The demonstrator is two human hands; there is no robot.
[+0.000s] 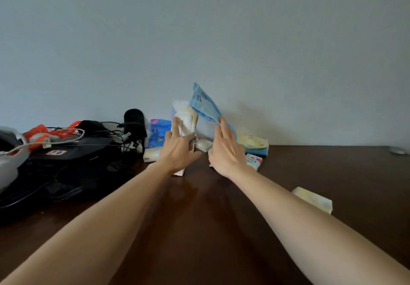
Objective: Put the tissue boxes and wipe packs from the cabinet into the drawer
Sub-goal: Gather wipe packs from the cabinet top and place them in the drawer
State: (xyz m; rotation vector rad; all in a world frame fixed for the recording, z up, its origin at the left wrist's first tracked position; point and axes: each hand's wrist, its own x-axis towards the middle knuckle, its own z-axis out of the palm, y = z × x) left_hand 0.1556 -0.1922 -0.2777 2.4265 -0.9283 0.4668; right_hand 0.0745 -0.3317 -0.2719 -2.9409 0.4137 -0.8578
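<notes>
Both arms out over dark table (pixel 221 229). My left hand (pixel 179 151) closed around white pack (pixel 185 121), holding it upright. My right hand (pixel 226 149) has fingers spread flat against blue pack (pixel 205 103), which tilts up against white pack; whether right grip truly clasps it, cannot tell. Purple-print pack (pixel 156 133) just left of white pack. Yellow pack (pixel 255 142) right of it, near wall. Pale pack (pixel 314 199) well apart, right. Black bag (pixel 66 162) far left.
</notes>
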